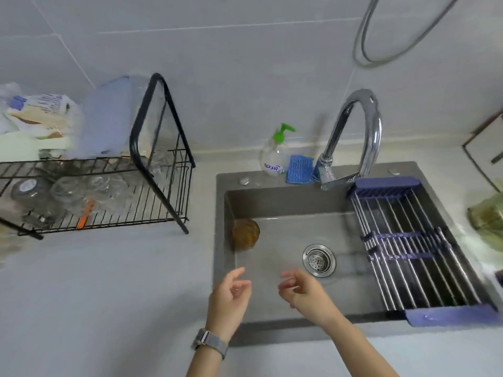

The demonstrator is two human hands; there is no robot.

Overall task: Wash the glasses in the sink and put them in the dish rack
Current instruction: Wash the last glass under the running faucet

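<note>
Past the fingers of the left hand [231, 295], up in the sink [285, 202] corner, lies the brown glass [245, 234]. Both hands (right hand [302, 291] too) hang loosely curled, holding nothing. Glass looks wet, slippery, breakable; grip round its sides.

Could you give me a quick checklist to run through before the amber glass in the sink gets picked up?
1. Both hands free: ok. The left hand and right hand hold nothing, fingers loosely curled.
2. Amber glass reachable: ok, at the sink's left wall, nothing over it.
3. Water running from the faucet: cannot tell.
4. Soap bottle and blue sponge at hand: ok, behind the sink.
5. Space in the dish rack: ok, its right part is bare.
</note>
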